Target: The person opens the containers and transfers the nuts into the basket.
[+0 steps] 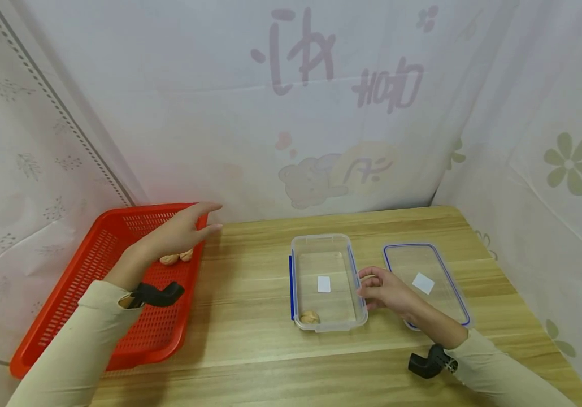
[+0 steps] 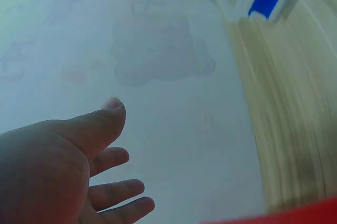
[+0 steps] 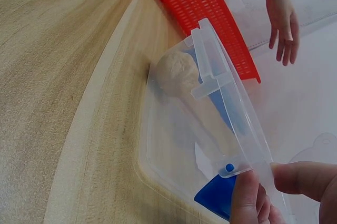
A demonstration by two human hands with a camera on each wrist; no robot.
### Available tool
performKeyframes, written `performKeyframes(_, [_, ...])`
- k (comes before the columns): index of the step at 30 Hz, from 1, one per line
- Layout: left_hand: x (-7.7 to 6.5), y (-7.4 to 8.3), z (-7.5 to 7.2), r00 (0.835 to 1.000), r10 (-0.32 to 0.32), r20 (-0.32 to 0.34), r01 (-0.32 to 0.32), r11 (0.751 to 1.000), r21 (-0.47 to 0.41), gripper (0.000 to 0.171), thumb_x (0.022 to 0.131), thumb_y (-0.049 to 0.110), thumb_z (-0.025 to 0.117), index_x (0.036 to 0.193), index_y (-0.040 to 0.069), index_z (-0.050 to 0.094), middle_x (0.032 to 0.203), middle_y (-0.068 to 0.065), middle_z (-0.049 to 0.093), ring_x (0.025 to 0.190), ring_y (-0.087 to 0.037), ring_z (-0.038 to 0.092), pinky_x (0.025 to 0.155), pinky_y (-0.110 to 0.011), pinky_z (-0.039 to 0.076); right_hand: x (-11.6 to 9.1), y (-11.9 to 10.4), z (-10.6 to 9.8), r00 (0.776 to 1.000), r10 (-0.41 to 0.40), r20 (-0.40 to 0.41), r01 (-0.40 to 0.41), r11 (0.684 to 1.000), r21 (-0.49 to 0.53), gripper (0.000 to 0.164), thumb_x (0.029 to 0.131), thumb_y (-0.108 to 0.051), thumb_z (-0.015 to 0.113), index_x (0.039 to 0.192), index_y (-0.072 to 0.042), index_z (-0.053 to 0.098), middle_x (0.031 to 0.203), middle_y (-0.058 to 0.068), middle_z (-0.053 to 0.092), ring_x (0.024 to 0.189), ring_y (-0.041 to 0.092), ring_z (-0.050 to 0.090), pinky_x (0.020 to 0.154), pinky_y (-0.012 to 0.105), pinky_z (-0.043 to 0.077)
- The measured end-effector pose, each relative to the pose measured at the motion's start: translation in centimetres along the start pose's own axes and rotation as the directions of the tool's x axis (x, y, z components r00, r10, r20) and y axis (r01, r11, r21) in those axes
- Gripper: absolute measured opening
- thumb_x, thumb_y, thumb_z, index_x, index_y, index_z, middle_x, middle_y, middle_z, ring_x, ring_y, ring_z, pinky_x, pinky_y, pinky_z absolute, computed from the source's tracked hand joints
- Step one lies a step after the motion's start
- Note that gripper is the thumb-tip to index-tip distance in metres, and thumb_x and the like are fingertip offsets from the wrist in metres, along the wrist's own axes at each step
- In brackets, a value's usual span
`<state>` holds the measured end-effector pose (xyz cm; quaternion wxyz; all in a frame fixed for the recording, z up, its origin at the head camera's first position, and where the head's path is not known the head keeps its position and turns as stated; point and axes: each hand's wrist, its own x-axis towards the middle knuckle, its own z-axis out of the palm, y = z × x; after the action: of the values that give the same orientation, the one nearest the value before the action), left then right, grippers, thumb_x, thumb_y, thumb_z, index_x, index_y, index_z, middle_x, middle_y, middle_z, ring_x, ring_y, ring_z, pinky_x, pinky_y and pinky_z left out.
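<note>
A clear plastic food container with blue side clips stands without its lid on the table. One walnut lies in its near left corner, and a white label shows on its floor. My right hand pinches the container's right wall; in the right wrist view the thumb and the fingers lie on opposite sides of the rim. Over the far right part of a red plastic basket, my left hand is held with its fingers extended and nothing in them. Walnuts lie in the basket below it, partly hidden by the hand.
The container's lid, with a blue seal and a white label, lies to the right, partly behind my right wrist. A printed white curtain closes off the table's back and sides. Black mounts sit on both wrists.
</note>
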<state>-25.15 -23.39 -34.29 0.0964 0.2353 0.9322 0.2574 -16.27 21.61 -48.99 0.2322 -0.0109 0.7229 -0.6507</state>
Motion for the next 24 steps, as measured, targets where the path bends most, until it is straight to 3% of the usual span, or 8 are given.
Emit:
performKeyframes(6, [0.9, 1.4, 1.2, 0.997, 0.067, 0.040, -0.065, 0.997, -0.036, 0.062, 0.104, 0.025, 0.062, 0.155, 0.002, 0.037, 0.159, -0.021, 0.035, 0.135, -0.042, 0.049, 0.111, -0.061, 0.038, 0.0, 0.1, -0.1, 1.000, -0.003, 0.006, 0.003, 1.000, -0.008, 0.046, 0.097, -0.001, 0.064, 0.135, 0.010, 0.040, 0.097, 0.007, 0.061, 0.086, 0.018, 0.063, 0.071, 0.031, 0.060])
performKeyframes(13, [2.3, 3.4, 2.8, 0.988, 0.143, 0.064, -0.144, 0.989, 0.011, 0.062, 0.102, 0.025, 0.064, 0.154, 0.000, 0.040, 0.157, -0.023, 0.039, 0.146, -0.043, 0.033, 0.117, -0.060, 0.029, -0.1, -0.1, 0.0, 1.000, -0.005, 0.008, 0.005, 1.000, -0.004, 0.047, 0.097, -0.002, 0.065, 0.135, 0.010, 0.040, 0.097, 0.007, 0.060, 0.086, 0.017, 0.063, 0.071, 0.031, 0.060])
performKeyframes(24, [4.5, 6.3, 5.4, 0.966, 0.201, 0.163, -0.213, 0.975, 0.060, 0.062, 0.104, 0.030, 0.062, 0.152, -0.002, 0.041, 0.155, -0.021, 0.043, 0.146, -0.038, 0.036, 0.119, -0.053, 0.030, -0.1, -0.2, -0.1, 1.000, 0.002, 0.013, -0.002, 1.000, -0.010, 0.048, 0.097, -0.003, 0.065, 0.135, 0.010, 0.040, 0.097, 0.006, 0.061, 0.087, 0.018, 0.063, 0.072, 0.032, 0.060])
